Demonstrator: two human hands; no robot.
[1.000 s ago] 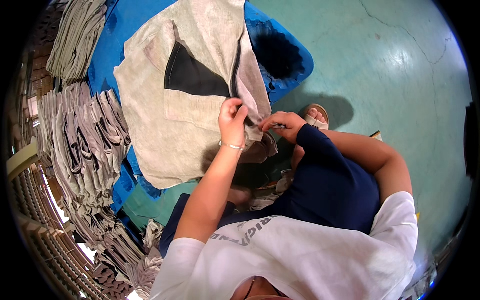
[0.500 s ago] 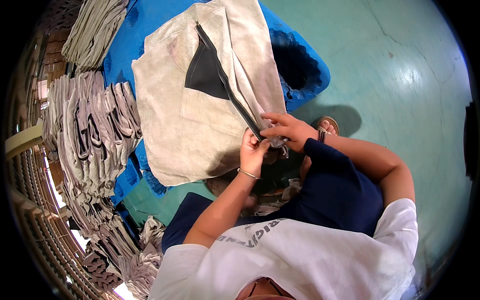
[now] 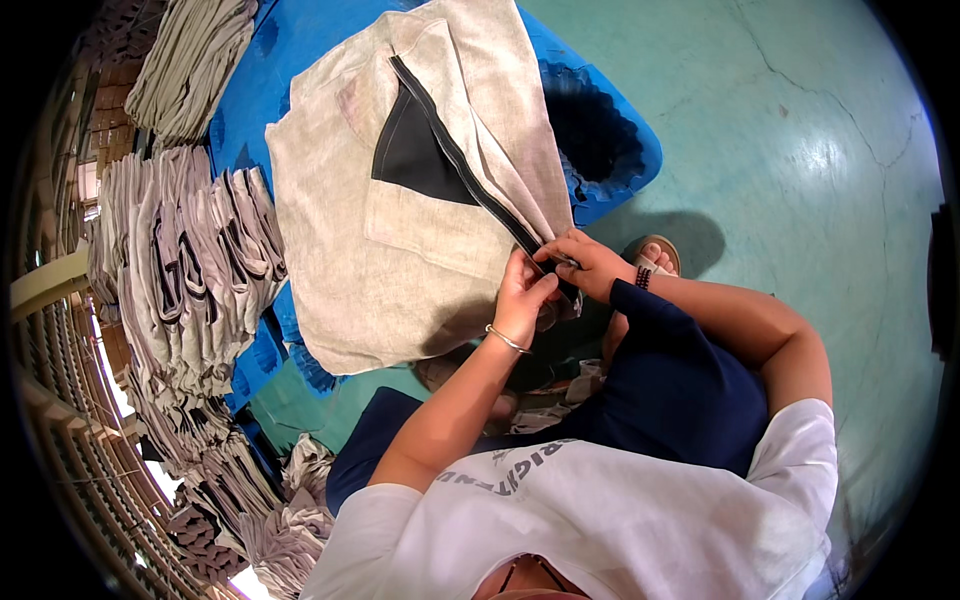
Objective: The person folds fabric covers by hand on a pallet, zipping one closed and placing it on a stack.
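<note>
A large beige fabric piece (image 3: pixel 420 270) lies spread over a blue surface, with a dark triangular panel (image 3: pixel 425 150) and a long black strip (image 3: pixel 450 150) running slantwise down it. My left hand (image 3: pixel 522 300), wearing a bangle, pinches the cloth at the strip's lower end. Close against it, my right hand (image 3: pixel 592 265) is closed with its fingertips over the same end. A small shiny bit shows between the right fingers; its kind is too small to tell. The lowest tip of the strip is partly hidden by both hands.
The blue plastic support (image 3: pixel 620 110) has a dark, jagged-edged hole at right. Folded beige cloth pieces (image 3: pixel 180 250) with black trim are stacked at left, with another stack (image 3: pixel 190 70) behind. More cloth lies by my legs on the green floor (image 3: pixel 800 200).
Both hands have shifted slightly, the left one up and to the right along the strip's end. My right fingers, more spread before, have drawn in. The cloth is barely moved.
</note>
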